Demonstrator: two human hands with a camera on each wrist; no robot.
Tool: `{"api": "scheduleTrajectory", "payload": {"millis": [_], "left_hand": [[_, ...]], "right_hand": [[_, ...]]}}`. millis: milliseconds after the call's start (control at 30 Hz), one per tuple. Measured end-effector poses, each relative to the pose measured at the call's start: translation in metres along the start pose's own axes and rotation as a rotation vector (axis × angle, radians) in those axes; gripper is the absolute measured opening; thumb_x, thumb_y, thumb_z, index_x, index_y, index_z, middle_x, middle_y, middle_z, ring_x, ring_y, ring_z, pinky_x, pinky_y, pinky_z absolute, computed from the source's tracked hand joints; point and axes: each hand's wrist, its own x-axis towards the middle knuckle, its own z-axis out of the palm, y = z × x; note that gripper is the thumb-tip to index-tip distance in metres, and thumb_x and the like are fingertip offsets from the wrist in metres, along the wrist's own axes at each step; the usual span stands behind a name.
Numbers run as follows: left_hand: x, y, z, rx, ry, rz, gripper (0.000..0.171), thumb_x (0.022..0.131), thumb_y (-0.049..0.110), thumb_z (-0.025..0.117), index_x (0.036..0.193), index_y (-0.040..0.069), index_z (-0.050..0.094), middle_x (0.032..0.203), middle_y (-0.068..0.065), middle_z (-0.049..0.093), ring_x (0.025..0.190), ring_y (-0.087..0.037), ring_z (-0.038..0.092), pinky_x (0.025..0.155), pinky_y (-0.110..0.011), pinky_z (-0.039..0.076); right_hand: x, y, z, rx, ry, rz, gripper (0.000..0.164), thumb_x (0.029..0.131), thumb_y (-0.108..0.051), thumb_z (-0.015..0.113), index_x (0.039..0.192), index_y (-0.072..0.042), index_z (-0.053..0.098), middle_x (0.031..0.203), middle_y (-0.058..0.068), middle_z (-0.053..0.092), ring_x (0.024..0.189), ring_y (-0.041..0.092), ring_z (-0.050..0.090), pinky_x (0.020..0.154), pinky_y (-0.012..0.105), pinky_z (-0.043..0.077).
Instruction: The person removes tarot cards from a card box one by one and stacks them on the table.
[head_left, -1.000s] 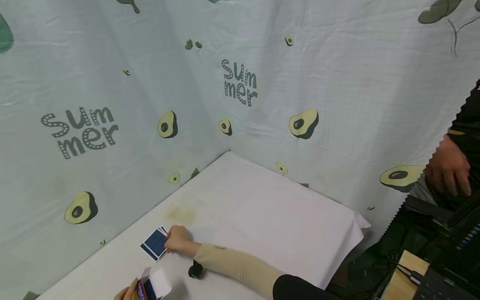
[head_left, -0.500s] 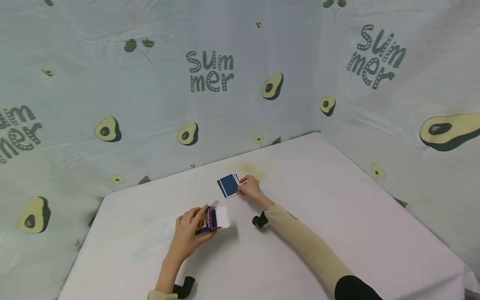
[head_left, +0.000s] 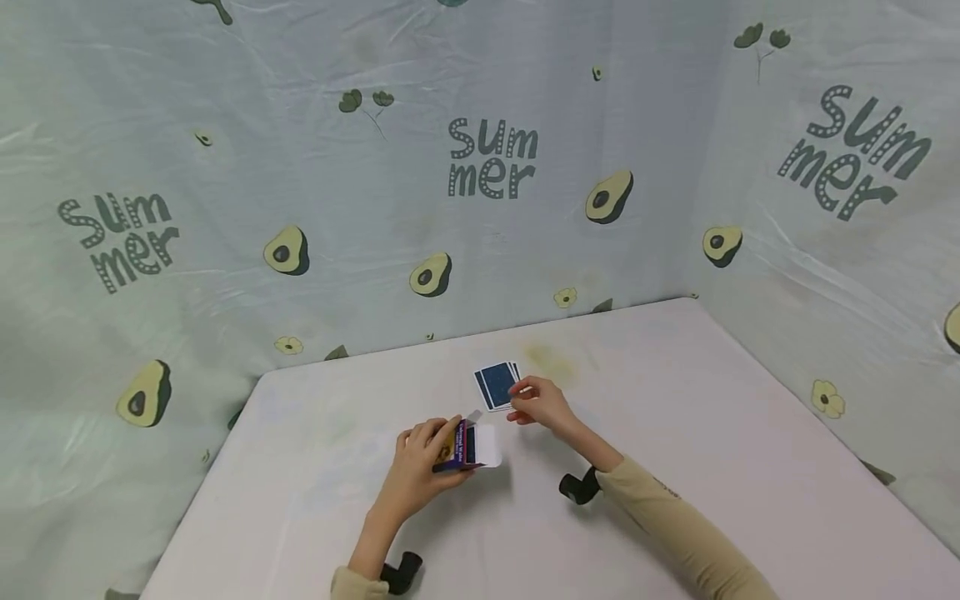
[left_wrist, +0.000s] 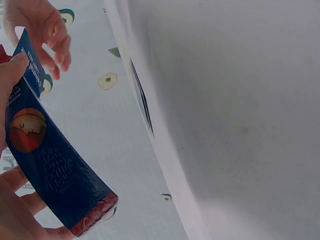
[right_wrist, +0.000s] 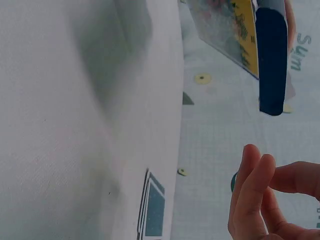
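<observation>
A small card box (head_left: 450, 450), dark blue and purple with a yellow picture, is gripped by my left hand (head_left: 415, 468), fingers on top and thumb below. Its white flap (head_left: 489, 446) hangs out toward the right, and dark blue shows inside the mouth. Beyond it, a small pile of blue-backed cards (head_left: 497, 386) with white borders lies slightly fanned on the table. My right hand (head_left: 543, 406) hovers at the pile's right side, overlapping its corner in the head view. In the right wrist view, its fingers (right_wrist: 250, 200) are loosely bent with nothing between them.
A white cloth covers the table (head_left: 315, 517). Pale curtains (head_left: 360, 208) printed with avocados and lettering stand behind it and along the right side. Black devices sit at both wrists, the right wrist device (head_left: 579, 487) hanging close over the cloth.
The head view has swung left, bringing my left hand and the box fully into sight. My right hand has drawn slightly back from the card pile. The left hand keeps its hold on the box.
</observation>
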Motion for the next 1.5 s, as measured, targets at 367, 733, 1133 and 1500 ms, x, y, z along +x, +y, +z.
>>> {"api": "scheduleTrajectory", "payload": {"millis": [367, 733, 1133, 1500], "left_hand": [[0.000, 0.003, 0.002, 0.060, 0.020, 0.035, 0.077, 0.062, 0.040, 0.079, 0.129, 0.018, 0.047, 0.111, -0.004, 0.053, 0.101, -0.021, 0.051, 0.086, -0.046, 0.037], [0.002, 0.006, 0.001, 0.062, 0.019, 0.037, 0.076, 0.063, 0.041, 0.078, 0.129, 0.020, 0.047, 0.111, -0.003, 0.052, 0.102, -0.020, 0.049, 0.087, -0.044, 0.036], [0.003, 0.008, 0.000, 0.062, 0.025, 0.063, 0.071, 0.064, 0.045, 0.077, 0.125, 0.018, 0.051, 0.109, -0.002, 0.053, 0.099, -0.020, 0.052, 0.088, -0.043, 0.036], [0.003, 0.005, -0.002, 0.081, 0.057, 0.097, 0.074, 0.062, 0.045, 0.077, 0.126, 0.018, 0.050, 0.108, -0.002, 0.053, 0.097, -0.020, 0.052, 0.087, -0.043, 0.036]], "right_hand": [[-0.028, -0.012, 0.003, -0.041, -0.105, -0.179, 0.022, 0.084, -0.009, 0.060, 0.101, 0.005, 0.057, 0.091, 0.021, 0.063, 0.070, 0.020, 0.067, 0.061, 0.028, 0.053], [-0.039, -0.014, 0.010, -0.069, -0.214, -0.138, 0.023, 0.083, -0.011, 0.061, 0.101, 0.004, 0.059, 0.083, 0.013, 0.067, 0.066, 0.013, 0.065, 0.059, 0.028, 0.053], [-0.041, -0.005, 0.024, -0.113, -0.186, -0.122, 0.029, 0.081, -0.023, 0.065, 0.099, 0.000, 0.058, 0.079, 0.010, 0.067, 0.060, 0.011, 0.062, 0.054, 0.026, 0.052], [-0.041, -0.007, 0.031, -0.123, -0.176, -0.109, 0.033, 0.081, -0.028, 0.066, 0.097, 0.000, 0.057, 0.077, 0.009, 0.065, 0.059, 0.010, 0.060, 0.055, 0.032, 0.052]]}}
